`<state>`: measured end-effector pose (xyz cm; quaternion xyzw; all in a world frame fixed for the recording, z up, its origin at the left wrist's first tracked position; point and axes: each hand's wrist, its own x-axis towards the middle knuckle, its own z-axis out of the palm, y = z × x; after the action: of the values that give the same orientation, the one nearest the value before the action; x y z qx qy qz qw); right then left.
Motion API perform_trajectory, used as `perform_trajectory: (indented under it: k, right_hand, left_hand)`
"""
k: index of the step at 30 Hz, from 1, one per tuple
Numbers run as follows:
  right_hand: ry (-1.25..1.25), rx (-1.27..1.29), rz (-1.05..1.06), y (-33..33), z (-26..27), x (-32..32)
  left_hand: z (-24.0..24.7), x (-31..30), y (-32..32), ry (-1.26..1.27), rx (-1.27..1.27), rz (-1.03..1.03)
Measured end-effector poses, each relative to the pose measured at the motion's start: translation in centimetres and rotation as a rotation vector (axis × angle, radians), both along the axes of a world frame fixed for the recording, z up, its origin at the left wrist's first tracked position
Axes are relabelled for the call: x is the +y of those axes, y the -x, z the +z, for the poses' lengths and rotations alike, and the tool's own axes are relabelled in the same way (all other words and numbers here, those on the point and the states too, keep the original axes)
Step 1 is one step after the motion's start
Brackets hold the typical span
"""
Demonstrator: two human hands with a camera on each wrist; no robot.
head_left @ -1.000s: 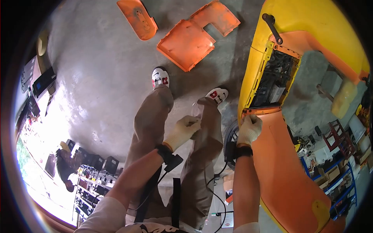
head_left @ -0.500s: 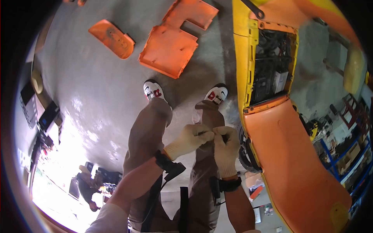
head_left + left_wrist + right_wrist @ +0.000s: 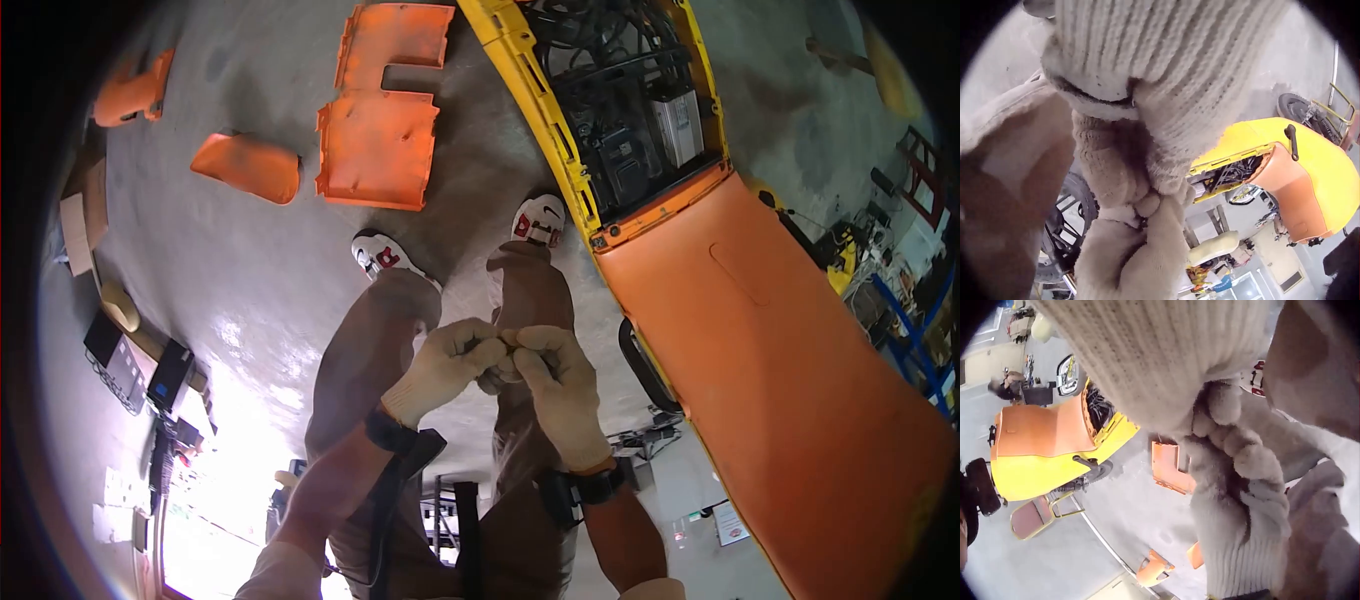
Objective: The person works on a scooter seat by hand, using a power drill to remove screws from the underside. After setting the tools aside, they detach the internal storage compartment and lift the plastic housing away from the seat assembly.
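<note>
Two hands in cream knitted gloves meet in front of the brown trousers in the head view. The left hand (image 3: 445, 368) has its fingers curled, with thumb and forefinger pinched together. Facing it, the right hand (image 3: 562, 392) is curled too, its fingertips against the left's. Between them shows a small brownish thing (image 3: 509, 338), too small to make out; both hands seem to pinch it. The left wrist view shows the gloved fingertips (image 3: 1146, 205) touching. To the right stands an orange and yellow vehicle body (image 3: 780, 350) with an uncovered compartment (image 3: 625, 130).
Orange panels (image 3: 378, 150) lie on the grey floor ahead, with a curved orange piece (image 3: 248, 168) to their left. White shoes (image 3: 540, 220) stand near the vehicle. A blue rack (image 3: 912, 340) is at the far right, and dark boxes (image 3: 170, 373) at the left.
The right hand has left the edge below the compartment and come across to the left hand; their fingertips now meet. The head view has turned, bringing the vehicle body nearer and lower.
</note>
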<state>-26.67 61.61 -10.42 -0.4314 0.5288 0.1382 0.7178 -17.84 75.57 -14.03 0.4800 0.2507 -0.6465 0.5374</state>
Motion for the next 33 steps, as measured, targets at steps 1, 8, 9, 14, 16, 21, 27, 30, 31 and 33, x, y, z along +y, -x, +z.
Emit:
perform_trajectory:
  k: [1,8,9,14,16,21,27,30,31,33]
  right_hand:
    - [-0.005,-0.003,-0.022,0.1,0.1,0.1]
    - [-0.213,0.047,-0.244,-0.1,2.0,-0.8]
    - [-0.195,0.064,-0.233,-0.2,2.3,-1.0]
    - [0.084,0.109,0.064,-1.1,3.3,-2.6]
    - [0.085,0.063,0.09,-1.8,4.0,-2.8]
    - [0.031,0.085,0.053,-2.9,4.8,-3.0]
    - [0.106,0.018,-0.013,-2.3,4.7,-2.3]
    - [0.117,0.025,0.019,-2.2,4.7,-2.4]
    - [0.118,0.028,0.051,-2.1,4.8,-2.4]
    - [0.133,0.041,0.08,-1.8,4.8,-2.3]
  left_hand:
    - [0.0,-0.1,-0.6,-0.005,-0.003,-0.022]
    - [1.3,-1.0,-4.6,-0.035,-0.201,-0.295]
    - [1.7,-1.1,-4.9,-0.016,-0.209,-0.361]
    - [3.7,-2.1,-6.0,0.084,-0.529,-0.513]
    - [3.9,-2.2,-6.2,0.135,-0.674,-0.554]
    - [4.5,-2.4,-6.2,0.196,-0.861,-0.662]
    - [4.7,-2.7,-6.0,0.146,-0.846,-0.715]
    - [4.5,-2.6,-5.6,0.138,-0.888,-0.724]
    - [4.4,-2.6,-5.5,0.133,-0.93,-0.75]
    - [4.8,-2.8,-5.9,0.137,-0.901,-0.772]
